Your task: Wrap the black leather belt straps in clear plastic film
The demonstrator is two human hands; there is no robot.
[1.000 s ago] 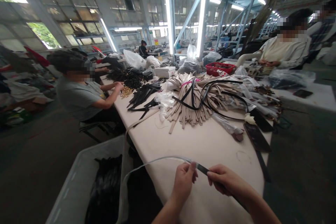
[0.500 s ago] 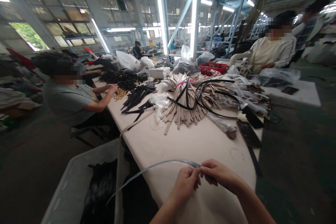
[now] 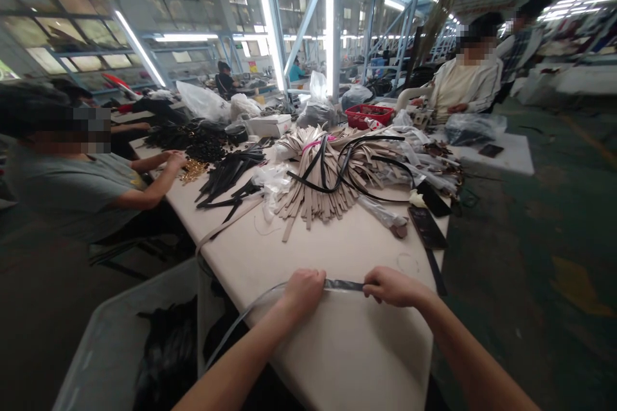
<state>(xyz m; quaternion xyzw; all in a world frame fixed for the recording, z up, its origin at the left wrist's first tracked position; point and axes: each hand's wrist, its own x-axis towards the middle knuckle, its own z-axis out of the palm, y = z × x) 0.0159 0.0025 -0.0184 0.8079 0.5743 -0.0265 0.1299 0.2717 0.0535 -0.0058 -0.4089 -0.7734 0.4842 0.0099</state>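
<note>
A long dark strap [image 3: 344,285] stretches level between my two hands, just over the near part of the pale table [image 3: 351,340]. Clear plastic film seems to show along its lower edge. My left hand [image 3: 304,292] is closed around the strap, and the rest of it trails off to the left, down past the table's edge. At the strap's right end, my right hand [image 3: 389,286] pinches it between thumb and fingers.
Beyond my hands lies a heap of beige strips [image 3: 318,186] with black straps on top. Black strips [image 3: 231,173] lie left of it; a phone [image 3: 428,227] is at the right edge. A bin [image 3: 91,340] stands lower left. Co-workers sit at left [image 3: 91,186] and far right [image 3: 470,80].
My hands, close together before, are now apart, with a length of strap drawn straight between them. The left hand has moved left and slightly up. The whole view has turned a little rightward.
</note>
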